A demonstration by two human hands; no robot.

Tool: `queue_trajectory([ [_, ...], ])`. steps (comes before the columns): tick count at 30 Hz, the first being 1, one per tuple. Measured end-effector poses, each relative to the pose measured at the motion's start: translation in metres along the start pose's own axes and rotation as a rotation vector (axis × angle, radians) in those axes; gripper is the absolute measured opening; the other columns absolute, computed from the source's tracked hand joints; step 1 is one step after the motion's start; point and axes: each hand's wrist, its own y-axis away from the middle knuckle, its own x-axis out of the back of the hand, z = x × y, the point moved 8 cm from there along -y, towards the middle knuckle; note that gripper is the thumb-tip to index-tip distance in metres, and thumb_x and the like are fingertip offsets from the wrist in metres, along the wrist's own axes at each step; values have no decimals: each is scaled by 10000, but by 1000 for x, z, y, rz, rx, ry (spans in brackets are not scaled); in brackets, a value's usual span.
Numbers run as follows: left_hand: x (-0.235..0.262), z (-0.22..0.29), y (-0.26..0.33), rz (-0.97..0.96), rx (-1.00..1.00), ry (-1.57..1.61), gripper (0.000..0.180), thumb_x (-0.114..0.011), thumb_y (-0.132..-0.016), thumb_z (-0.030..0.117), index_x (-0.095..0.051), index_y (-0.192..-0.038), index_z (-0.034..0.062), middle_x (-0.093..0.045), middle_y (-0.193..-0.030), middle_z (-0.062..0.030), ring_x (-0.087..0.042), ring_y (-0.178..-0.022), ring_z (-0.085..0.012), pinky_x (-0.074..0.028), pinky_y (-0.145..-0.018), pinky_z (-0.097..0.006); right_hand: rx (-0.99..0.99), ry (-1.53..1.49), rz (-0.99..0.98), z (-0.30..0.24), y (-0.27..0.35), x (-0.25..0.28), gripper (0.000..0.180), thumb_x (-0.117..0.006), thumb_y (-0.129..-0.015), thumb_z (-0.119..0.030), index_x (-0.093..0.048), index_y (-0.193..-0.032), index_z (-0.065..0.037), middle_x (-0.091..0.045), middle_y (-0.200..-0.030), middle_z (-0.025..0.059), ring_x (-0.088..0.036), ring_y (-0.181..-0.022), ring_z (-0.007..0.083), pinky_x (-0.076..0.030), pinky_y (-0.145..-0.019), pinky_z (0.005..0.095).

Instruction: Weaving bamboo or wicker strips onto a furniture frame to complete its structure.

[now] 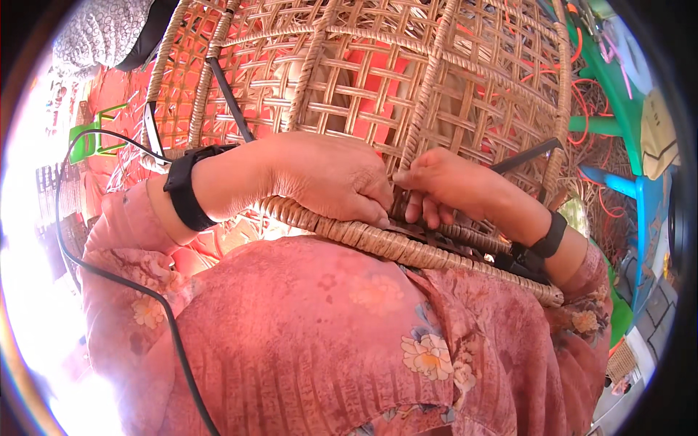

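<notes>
A large woven rattan piece (425,109) fills the upper middle, with cane-wrapped ribs and an open lattice. Its thick wrapped edge (356,236) runs slantwise across in front of my body. My left hand (334,178) is closed over this edge, knuckles up; whatever its fingers grip is hidden beneath them. Close beside it on the right, my right hand (440,185) has thumb and fingers drawn together at the foot of a rib, where a thin strand is hard to make out. A dark flat strip (231,100) stands against the lattice left of my hands, and another dark strip (525,155) lies at the right.
A black cable (156,294) curves down the left side. A small green chair (87,145) stands at far left. On the right are green furniture (607,87), a blue plastic piece (643,232) and loose orange cord (579,109). Cane scraps litter the floor.
</notes>
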Motion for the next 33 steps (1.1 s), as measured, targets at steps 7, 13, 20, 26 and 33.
queue_trajectory([
  [7, 9, 23, 5, 115, 120, -503, 246, -613, -812, 268, -584, -713, 45, -543, -593, -138, -558, -581, -319, -433, -531, -419, 35, 36, 63, -11, 10, -6, 423, -560, -864, -341, -643, -862, 74, -650, -675, 124, -590, -466, 154, -435, -378, 255],
  [13, 22, 41, 16, 446, -59, -498, 201, -640, -790, 263, -601, -734, 73, -558, -880, -85, -552, -833, -262, -432, -695, -390, 8, 91, 53, -14, 12, -7, 350, -526, -850, -315, -656, -796, 6, -651, -692, 84, -596, -502, 126, -444, -416, 241],
  [20, 24, 38, 14, 503, -315, -391, 220, -628, -815, 296, -621, -761, 83, -536, -888, -67, -514, -836, -258, -389, -768, -404, 148, 59, 31, -15, 6, 1, 221, -604, -751, -177, -653, -769, 38, -641, -624, 91, -592, -492, 125, -451, -427, 231],
  [26, 7, 26, 2, 244, -291, -301, 260, -616, -828, 324, -608, -714, 90, -569, -679, -80, -555, -733, -251, -418, -678, -379, 158, 20, 41, -7, 7, -11, 207, -586, -786, -184, -645, -733, 7, -622, -598, 49, -565, -495, 98, -414, -440, 233],
  [33, 10, 64, 10, 233, -89, -1017, 344, -529, -852, 361, -557, -618, 110, -507, -495, -31, -533, -453, -234, -397, -502, -350, 180, 18, 63, -8, 11, -16, 205, -615, -764, -195, -649, -698, -4, -608, -557, 65, -548, -449, 115, -377, -388, 236],
])
